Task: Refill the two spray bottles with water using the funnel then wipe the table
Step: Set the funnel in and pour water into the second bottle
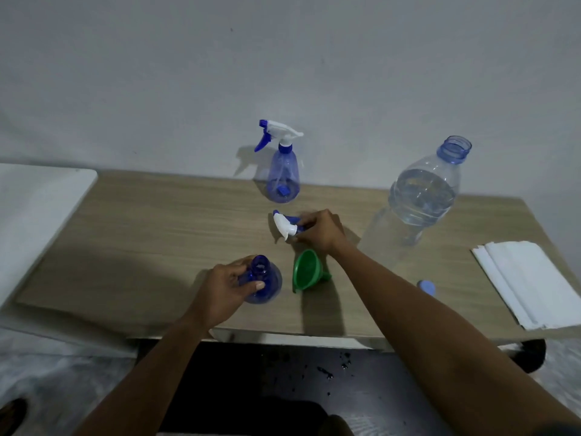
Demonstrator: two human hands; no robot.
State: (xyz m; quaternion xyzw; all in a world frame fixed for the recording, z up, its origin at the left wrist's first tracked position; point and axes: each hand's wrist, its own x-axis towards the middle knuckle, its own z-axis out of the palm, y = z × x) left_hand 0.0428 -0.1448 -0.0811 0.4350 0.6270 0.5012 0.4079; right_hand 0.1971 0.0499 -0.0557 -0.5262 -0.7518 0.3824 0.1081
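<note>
Two spray bottles are standing on the table (141, 234): the assembled spray bottle (283, 174) is sitting upper centre by the wall, while your left hand (220, 287) is gripping the open spray bottle (272, 283) lower centre, fingers curled round its shoulder. Your right hand (322, 231) is pinching the detached trigger head (283, 223) mid-frame, just above the green funnel (305, 272) lying sideways.

- The capped spray bottle (283, 174) is standing upright by the wall.
- The open spray bottle (262, 283) is standing near the front edge, with the left hand (224, 287) gripping it.
- The trigger head (286, 225) is resting mid-worktop, with the right hand (320, 231) holding it.
- The green funnel (308, 273) is lying sideways between them.
</note>
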